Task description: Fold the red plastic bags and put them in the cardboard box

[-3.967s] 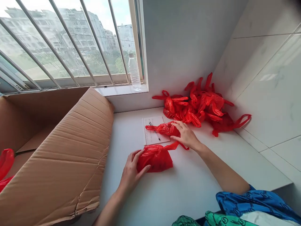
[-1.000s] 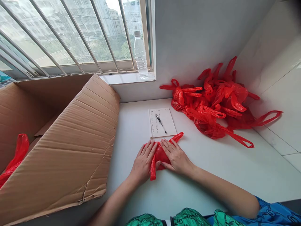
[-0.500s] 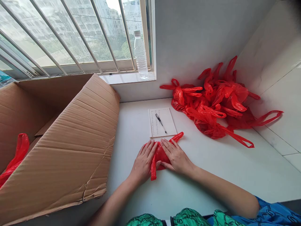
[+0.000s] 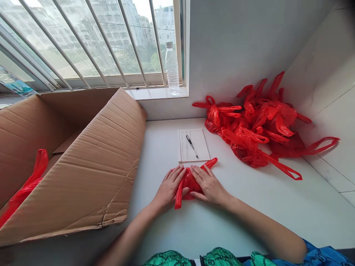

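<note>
Most of the small red plastic bag [image 4: 191, 184] is hidden from us, because the left hand [image 4: 169, 186] covers its left side and the right hand [image 4: 209, 184] its right side. What it contains, we cannot make out. Both hands are spread wide on it, fingers straight and thumbs apart; how firmly they press, we cannot tell. The bag lies on the smooth white table [image 4: 244, 188], just nearer than the rectangular white paper pad [image 4: 202, 144], whose tiny writing we cannot read. A slim black-and-clear pen [image 4: 192, 146] lies slanted on this pad. The bag's film is shiny and wrinkled, with one twisted handle pointing far right. At the far right, we see a heap of crumpled red plastic bags [image 4: 260, 118] with looped handles. At the left, the large creased brown cardboard box [image 4: 91, 166], cut off by the view's edge, contains a piece of red plastic [image 4: 37, 170], partly hidden behind its near wall.
</note>
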The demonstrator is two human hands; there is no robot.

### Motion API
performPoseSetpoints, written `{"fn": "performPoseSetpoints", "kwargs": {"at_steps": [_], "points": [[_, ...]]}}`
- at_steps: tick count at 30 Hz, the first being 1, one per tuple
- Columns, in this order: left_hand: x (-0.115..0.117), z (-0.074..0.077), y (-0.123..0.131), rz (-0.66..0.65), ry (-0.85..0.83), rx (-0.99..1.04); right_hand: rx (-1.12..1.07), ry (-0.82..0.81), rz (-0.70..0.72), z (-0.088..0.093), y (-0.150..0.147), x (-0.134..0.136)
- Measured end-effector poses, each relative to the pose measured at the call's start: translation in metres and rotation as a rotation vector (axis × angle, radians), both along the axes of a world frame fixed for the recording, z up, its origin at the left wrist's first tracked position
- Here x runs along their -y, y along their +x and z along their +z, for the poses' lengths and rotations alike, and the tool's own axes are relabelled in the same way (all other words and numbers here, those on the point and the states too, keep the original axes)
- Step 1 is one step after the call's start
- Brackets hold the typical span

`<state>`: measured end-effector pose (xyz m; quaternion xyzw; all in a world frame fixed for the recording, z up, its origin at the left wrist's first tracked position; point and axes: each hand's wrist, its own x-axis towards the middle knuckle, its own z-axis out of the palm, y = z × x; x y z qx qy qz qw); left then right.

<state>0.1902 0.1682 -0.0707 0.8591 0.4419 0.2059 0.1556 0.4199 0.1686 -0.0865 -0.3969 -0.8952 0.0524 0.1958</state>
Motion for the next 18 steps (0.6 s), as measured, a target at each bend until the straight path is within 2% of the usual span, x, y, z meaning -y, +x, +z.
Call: {"fn": "performPoseSetpoints", "kwargs": {"at_steps": [3,5,9,11,12,14,16,18], "points": [[0.005,0.025,-0.008,0.128,-0.245,0.274,-0.102,-0.033,-0.007,0.013,0.017,-0.002],[0.010,0.045,-0.009,0.218,-0.293,0.432,-0.205,-0.005,-0.059,0.020,0.032,-0.007],[0.013,0.083,0.004,0.226,-0.098,0.630,-0.361,0.050,-0.151,0.025,0.054,-0.016],[0.009,0.094,0.016,0.197,-0.002,0.625,-0.390,0.040,-0.158,0.025,0.056,-0.018],[0.006,0.095,0.021,0.177,0.012,0.565,-0.398,0.031,-0.149,0.026,0.056,-0.017],[-0.001,0.088,0.031,0.143,0.001,0.320,-0.409,0.013,-0.119,0.027,0.053,-0.015],[-0.006,0.073,0.038,0.130,0.002,0.008,-0.415,-0.001,-0.093,0.027,0.050,-0.011],[-0.006,0.057,0.041,0.137,0.023,-0.221,-0.420,-0.001,-0.079,0.027,0.049,-0.009]]}}
